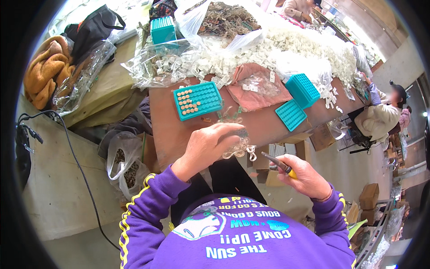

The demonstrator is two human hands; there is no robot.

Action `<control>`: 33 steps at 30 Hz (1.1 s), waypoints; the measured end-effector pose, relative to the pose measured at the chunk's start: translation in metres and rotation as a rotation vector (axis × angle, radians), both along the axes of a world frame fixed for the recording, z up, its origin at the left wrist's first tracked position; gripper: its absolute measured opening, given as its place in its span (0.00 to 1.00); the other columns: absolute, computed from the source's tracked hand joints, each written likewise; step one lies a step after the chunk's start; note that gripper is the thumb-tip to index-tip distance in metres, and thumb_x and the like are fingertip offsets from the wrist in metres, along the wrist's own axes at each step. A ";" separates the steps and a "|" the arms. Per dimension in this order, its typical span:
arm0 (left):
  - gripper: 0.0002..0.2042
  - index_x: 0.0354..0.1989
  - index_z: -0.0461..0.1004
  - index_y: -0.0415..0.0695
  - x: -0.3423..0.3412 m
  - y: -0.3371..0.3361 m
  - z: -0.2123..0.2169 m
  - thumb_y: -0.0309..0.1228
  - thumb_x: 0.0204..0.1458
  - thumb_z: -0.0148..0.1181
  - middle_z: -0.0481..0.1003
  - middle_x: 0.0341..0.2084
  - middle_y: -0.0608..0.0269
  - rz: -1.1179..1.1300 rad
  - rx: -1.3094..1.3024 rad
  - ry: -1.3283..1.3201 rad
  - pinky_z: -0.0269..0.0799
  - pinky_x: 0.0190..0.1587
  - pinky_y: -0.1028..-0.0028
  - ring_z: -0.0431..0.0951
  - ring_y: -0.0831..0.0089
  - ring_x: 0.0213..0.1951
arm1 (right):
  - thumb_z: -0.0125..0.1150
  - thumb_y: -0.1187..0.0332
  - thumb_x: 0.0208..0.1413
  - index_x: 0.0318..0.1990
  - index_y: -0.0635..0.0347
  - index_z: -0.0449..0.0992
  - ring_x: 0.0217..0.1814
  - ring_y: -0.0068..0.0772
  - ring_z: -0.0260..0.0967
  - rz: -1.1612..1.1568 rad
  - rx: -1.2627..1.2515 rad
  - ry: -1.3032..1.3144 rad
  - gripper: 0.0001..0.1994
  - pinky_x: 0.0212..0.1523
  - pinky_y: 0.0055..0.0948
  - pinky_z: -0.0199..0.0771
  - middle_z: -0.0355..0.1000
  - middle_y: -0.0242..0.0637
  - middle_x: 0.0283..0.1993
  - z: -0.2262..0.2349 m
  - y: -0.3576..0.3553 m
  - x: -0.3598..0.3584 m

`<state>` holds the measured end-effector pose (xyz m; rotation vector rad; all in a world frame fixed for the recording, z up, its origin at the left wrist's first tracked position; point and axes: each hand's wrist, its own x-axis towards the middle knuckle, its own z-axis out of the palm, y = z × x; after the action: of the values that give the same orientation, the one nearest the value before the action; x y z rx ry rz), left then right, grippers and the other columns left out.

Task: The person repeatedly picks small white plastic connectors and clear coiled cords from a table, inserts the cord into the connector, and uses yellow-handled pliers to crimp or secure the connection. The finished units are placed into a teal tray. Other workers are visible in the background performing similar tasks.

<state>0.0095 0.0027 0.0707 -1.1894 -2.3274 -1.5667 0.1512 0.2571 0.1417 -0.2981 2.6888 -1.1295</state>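
My left hand [210, 145] is closed on a bunch of small pale looped pieces [239, 150], which dangle below its fingers over the table's near edge. To its right, my right hand [302, 175] grips pliers [278, 164] with dark jaws and a yellow handle. The jaws point at the looped pieces but stay apart from them. Beyond my left hand lies a teal tray [208, 99] with rows of round hollows; several beige discs [186, 102] fill its left part. Some small clear and green bits [230, 113] lie on the table beside that tray.
A pink cloth [239, 96] with small white pieces lies mid-table. Right of it are a teal tray stack [302, 89] and a flat teal tray [291, 115]. White pieces [295, 45] heap at the back, near a bag of metal loops [228, 22]. Other people sit farther off.
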 end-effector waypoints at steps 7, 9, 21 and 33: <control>0.23 0.48 0.76 0.41 0.004 0.007 0.003 0.37 0.45 0.73 0.80 0.39 0.51 0.081 -0.107 -0.068 0.76 0.42 0.67 0.81 0.55 0.39 | 0.59 0.77 0.56 0.53 0.62 0.71 0.33 0.20 0.57 -0.149 -0.054 0.125 0.16 0.37 0.24 0.65 0.62 0.30 0.33 -0.008 -0.010 -0.023; 0.22 0.48 0.77 0.42 0.003 0.008 0.003 0.39 0.46 0.72 0.80 0.38 0.51 0.086 -0.095 -0.104 0.76 0.41 0.66 0.81 0.54 0.39 | 0.59 0.77 0.57 0.54 0.62 0.70 0.35 0.21 0.59 -0.149 -0.056 0.232 0.17 0.38 0.25 0.66 0.64 0.32 0.34 -0.012 -0.017 -0.033; 0.11 0.39 0.81 0.46 -0.003 0.008 0.003 0.39 0.52 0.64 0.80 0.33 0.57 0.167 -0.051 0.015 0.76 0.34 0.65 0.81 0.56 0.34 | 0.64 0.74 0.50 0.50 0.58 0.69 0.42 0.47 0.68 0.114 0.510 0.400 0.18 0.43 0.42 0.70 0.68 0.42 0.36 0.011 -0.009 -0.059; 0.13 0.39 0.82 0.48 -0.017 0.030 -0.001 0.43 0.54 0.60 0.81 0.32 0.56 0.432 -0.357 -0.007 0.77 0.36 0.64 0.81 0.56 0.33 | 0.60 0.73 0.52 0.46 0.59 0.68 0.41 0.47 0.70 0.085 0.900 0.282 0.13 0.40 0.43 0.71 0.68 0.43 0.35 0.008 -0.014 -0.092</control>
<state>-0.0078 0.0330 0.0700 -0.6524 -2.7066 -1.0461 0.0592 0.2433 0.1501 -0.4136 3.0473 0.2224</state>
